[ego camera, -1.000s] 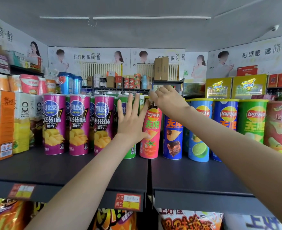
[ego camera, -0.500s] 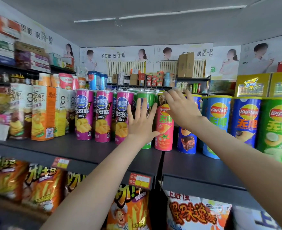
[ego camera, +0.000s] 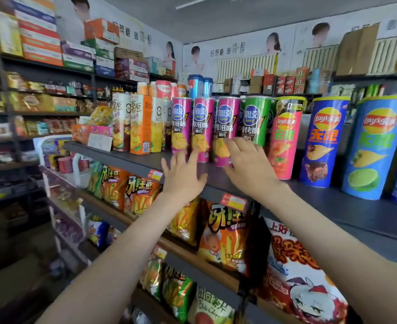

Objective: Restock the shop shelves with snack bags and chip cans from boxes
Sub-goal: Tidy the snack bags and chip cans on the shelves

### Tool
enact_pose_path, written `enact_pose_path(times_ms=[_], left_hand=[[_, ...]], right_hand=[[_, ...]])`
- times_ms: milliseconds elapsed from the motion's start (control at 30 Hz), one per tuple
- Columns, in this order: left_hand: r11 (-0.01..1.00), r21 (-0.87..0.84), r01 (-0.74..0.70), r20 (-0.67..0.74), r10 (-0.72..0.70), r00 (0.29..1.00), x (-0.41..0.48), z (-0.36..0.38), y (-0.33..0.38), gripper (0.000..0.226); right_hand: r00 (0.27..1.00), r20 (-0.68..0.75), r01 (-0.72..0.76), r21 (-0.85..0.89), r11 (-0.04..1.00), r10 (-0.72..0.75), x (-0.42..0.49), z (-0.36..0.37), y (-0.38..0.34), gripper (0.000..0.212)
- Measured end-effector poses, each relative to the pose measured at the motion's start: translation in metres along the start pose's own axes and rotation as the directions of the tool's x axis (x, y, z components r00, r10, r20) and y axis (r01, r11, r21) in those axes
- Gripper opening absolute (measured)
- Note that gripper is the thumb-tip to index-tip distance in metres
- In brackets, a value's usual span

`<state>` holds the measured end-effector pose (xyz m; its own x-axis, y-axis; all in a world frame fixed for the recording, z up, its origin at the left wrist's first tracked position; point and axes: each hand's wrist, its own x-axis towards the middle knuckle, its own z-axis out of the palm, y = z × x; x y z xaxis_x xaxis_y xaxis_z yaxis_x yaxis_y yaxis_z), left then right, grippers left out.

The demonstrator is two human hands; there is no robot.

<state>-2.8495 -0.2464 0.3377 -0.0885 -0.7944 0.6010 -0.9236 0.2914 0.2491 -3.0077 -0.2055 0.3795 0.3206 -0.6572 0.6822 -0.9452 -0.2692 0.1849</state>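
Up on the dark top shelf (ego camera: 333, 206) the chip cans stand upright in a row, and a person's two bare arms reach up to them from below. The left grip (ego camera: 183, 181) is wide open, fingers spread and straight, with nothing in it. It hangs before the shelf's front edge, its fingertips just at the foot of the purple cans (ego camera: 203, 127); whether they touch, I cannot tell. The right grip (ego camera: 251, 171) is open too, fingers stretched flat and close together. They lie across the lower part of the rightmost purple can and hide the foot of the green can (ego camera: 254, 120) behind it. It holds nothing either.

Just right of that grip stands a pink Lay's can (ego camera: 286, 141), then a dark blue Lay's can (ego camera: 321, 141) and a wider blue lime can (ego camera: 375, 148). Left of the purple cans stand tall orange boxes (ego camera: 141, 125). Red and yellow price tags (ego camera: 233, 202) sit on the shelf's front edge, one right under the right wrist. On the shelf below, orange snack bags (ego camera: 223, 235) stand packed side by side, with a red and white bag (ego camera: 298, 265) to their right. Both forearms cross in front of these bags.
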Motion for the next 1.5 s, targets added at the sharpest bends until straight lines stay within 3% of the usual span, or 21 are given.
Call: enact_pose_path(times_ms=[167,367,533,833,1033,1233,1500], left_hand=[[0.998,0.021,0.057,-0.01,-0.057,0.998,-0.035,-0.009,-0.04,0.054],[0.996,-0.011,0.084,0.061,-0.083,0.995,-0.058,-0.016,-0.064,0.05],[0.986,-0.065,0.15,0.122,-0.141,0.982,-0.071,-0.014,-0.078,0.049],[0.984,-0.067,0.163,0.174,-0.15,0.973,-0.084,-0.026,-0.155,0.043],[0.994,-0.071,0.089,0.208,-0.072,0.976,-0.062,-0.036,-0.224,0.029],[0.997,-0.082,0.009,0.233,0.01,0.972,-0.029,-0.046,-0.251,0.043],[0.99,-0.14,-0.029,0.181,0.055,0.982,-0.013,-0.049,-0.231,0.047]], right_hand=[[0.998,0.055,0.013,0.074,0.997,-0.017,-0.002,0.022,-0.057,0.048],[0.993,0.114,-0.026,0.109,0.994,0.013,-0.009,0.044,-0.095,0.034],[0.988,0.154,-0.024,0.141,0.99,0.002,-0.019,0.057,-0.118,0.037],[0.979,0.197,-0.105,0.269,0.957,0.052,0.009,0.084,-0.204,0.039],[0.967,0.19,-0.224,0.302,0.927,0.172,0.042,0.105,-0.254,0.032],[0.951,0.159,-0.298,0.266,0.917,0.263,0.065,0.109,-0.261,0.037],[0.939,0.132,-0.339,0.225,0.913,0.317,0.072,0.104,-0.236,0.036]])
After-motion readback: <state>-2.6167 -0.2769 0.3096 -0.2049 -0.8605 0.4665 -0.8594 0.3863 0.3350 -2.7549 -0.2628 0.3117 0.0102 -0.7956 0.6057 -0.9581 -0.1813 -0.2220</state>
